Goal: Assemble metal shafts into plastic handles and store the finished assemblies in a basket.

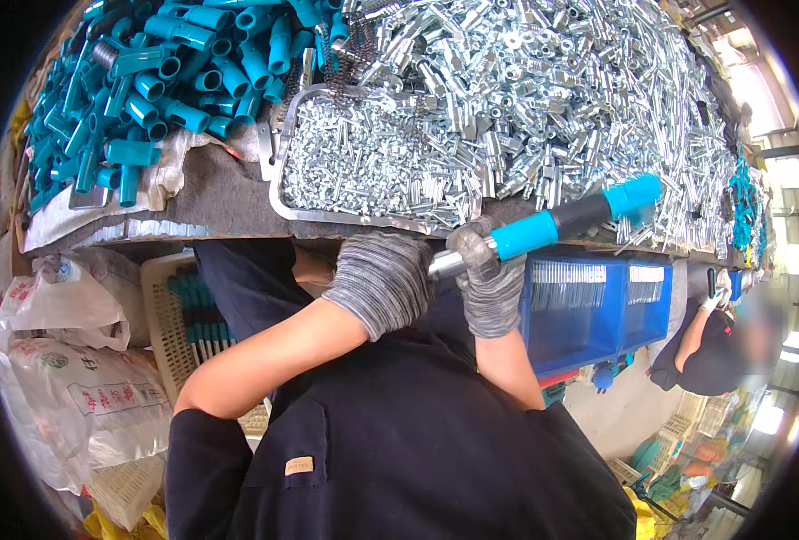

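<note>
A teal-and-black tube-shaped tool [525,236] with a shiny metal end slants up to the right, in front of the bench edge. My left hand [383,283], in a grey striped knit glove, is closed around its metal end. Just beside it, my right hand [489,283], gloved alike, grips the tool where metal meets the teal sleeve. The tool's far teal end is somewhat blurred. Beyond my hands a metal tray [350,217] holds many small metal pins and screws [354,162].
Teal plastic sleeves [192,45] are heaped at far left; metal fittings [543,81] cover the bench's middle and right. Below stand a blue bin [566,333] with rods, a beige basket [158,310] and white sacks [93,391]. Another person [714,346] works at right.
</note>
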`<control>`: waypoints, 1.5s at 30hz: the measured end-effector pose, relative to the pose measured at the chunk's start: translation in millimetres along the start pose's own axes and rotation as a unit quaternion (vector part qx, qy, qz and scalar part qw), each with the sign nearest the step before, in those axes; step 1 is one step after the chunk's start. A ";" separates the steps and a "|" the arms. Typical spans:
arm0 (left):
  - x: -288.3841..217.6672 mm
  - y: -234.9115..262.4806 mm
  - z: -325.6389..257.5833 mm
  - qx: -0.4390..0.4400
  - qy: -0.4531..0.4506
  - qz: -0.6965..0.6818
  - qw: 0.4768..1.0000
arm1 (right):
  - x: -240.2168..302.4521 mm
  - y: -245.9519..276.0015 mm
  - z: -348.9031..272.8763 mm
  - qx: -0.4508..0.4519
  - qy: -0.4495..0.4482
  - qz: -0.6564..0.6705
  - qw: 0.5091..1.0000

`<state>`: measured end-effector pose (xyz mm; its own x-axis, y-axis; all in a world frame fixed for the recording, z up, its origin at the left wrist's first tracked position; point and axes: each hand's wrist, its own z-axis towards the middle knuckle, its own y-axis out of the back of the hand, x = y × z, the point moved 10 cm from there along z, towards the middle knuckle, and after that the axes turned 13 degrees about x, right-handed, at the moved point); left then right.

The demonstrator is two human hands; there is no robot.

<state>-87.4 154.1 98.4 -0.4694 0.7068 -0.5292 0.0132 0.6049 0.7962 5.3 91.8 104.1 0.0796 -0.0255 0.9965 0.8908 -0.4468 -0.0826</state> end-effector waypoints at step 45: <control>296.4 -209.7 14.5 0.145 0.137 0.070 0.977 | -198.7 -63.0 -27.4 0.333 -0.309 -0.567 0.687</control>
<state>-216.6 242.0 -229.7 -0.6639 0.6892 -0.2902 0.3257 0.6158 0.7174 -78.9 100.5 -88.4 -0.8439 0.4768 0.2461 0.5266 0.6481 0.5501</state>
